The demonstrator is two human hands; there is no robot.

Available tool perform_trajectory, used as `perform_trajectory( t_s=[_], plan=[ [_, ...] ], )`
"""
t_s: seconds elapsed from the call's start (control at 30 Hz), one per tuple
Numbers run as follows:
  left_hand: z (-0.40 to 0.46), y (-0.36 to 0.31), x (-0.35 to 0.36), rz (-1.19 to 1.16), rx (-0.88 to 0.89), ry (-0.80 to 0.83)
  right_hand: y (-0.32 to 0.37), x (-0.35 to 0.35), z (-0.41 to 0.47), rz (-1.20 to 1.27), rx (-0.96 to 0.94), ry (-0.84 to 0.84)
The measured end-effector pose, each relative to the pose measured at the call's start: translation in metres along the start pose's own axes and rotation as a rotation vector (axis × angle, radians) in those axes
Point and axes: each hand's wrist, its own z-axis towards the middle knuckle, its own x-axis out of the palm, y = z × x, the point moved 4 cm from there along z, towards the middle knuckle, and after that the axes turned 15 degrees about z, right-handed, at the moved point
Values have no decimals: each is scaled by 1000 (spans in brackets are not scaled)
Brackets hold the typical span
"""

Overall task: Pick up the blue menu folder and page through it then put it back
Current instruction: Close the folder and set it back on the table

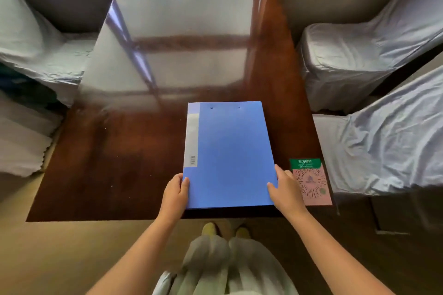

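Observation:
The blue menu folder (227, 151) is closed, with a white spine label along its left side, and it lies over the near right part of the dark glossy wooden table (115, 163). My left hand (176, 193) grips its lower left edge, thumb on the cover. My right hand (285, 187) grips the lower right edge, thumb also on top. The folder's near edge sits at the table's front edge; whether it rests flat or is slightly raised is unclear.
A pink and green QR-code card (310, 182) lies on the table just right of the folder, beside my right hand. Chairs with grey-white covers stand on the right (374, 141) and left (36, 55). My legs and shoes show below the table edge.

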Motion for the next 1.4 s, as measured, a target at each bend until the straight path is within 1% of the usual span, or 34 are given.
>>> perform_trajectory(
  t_s=[0.1,0.13,0.2,0.23,0.27,0.33,0.37,0.43,0.5,0.6,0.7,0.77,0.9,1.13,1.4],
  plan=[
    [3,2,4,162,77,40,-6,4,-1,-78,30,16],
    [2,3,4,219,61,39,-8,4,-2,-128,44,23],
    [-3,4,-1,325,24,-28,-11,3,-5,-290,43,23],
    [-9,0,-4,383,76,-74,-12,2,-8,-379,9,7],
    [-15,-6,-6,454,186,-100,-12,2,-12,-460,-62,-5],
    [-29,-15,1,628,454,-62,-13,9,-20,-590,-261,53],
    [-35,-16,7,700,536,-7,-16,13,-25,-645,-340,126],
    [-42,-17,15,761,583,82,-29,19,-30,-736,-394,273],
    [-43,-18,16,795,595,89,-37,17,-31,-784,-389,321],
    [-41,-22,15,882,645,51,-35,7,-33,-794,-433,282],
    [-42,-24,18,925,676,56,-35,1,-34,-751,-541,195],
    [-42,-26,20,939,690,54,-36,-2,-34,-743,-592,170],
    [-45,-32,25,931,713,49,-43,-10,-33,-748,-635,170],
    [-48,-39,35,935,737,30,-49,-22,-27,-655,-623,191],
    [-49,-42,41,925,743,-9,-57,-27,-26,-655,-686,180]
  ],
)
